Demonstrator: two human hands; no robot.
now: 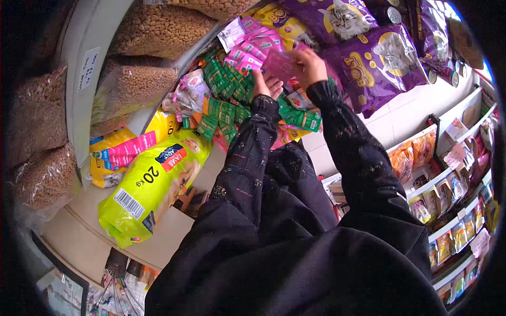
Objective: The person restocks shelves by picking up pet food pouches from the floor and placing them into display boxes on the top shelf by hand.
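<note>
My right hand point(310, 67) pinches a pink pouch point(278, 64) near its edge, above a heap of small packets. Close beside that pouch is my left hand point(268, 86), fingers apart and palm partly turned up. Green pouches point(227, 79) lie loosely piled to the left of my hands, with more green ones point(303, 119) below the right wrist. Behind them, several pink pouches point(253, 50) lie in overlapping rows. A white-and-pink packet point(194, 89) rests at the left side of the heap.
Purple cat food bags point(377, 68) lie to the right of the heap. A lime-green 20 kg bag point(153, 181) lies at left, next to a yellow-and-pink bag point(124, 152). Clear bags of kibble point(134, 87) fill the left shelving. Shelves of pouches point(453, 195) stand at right.
</note>
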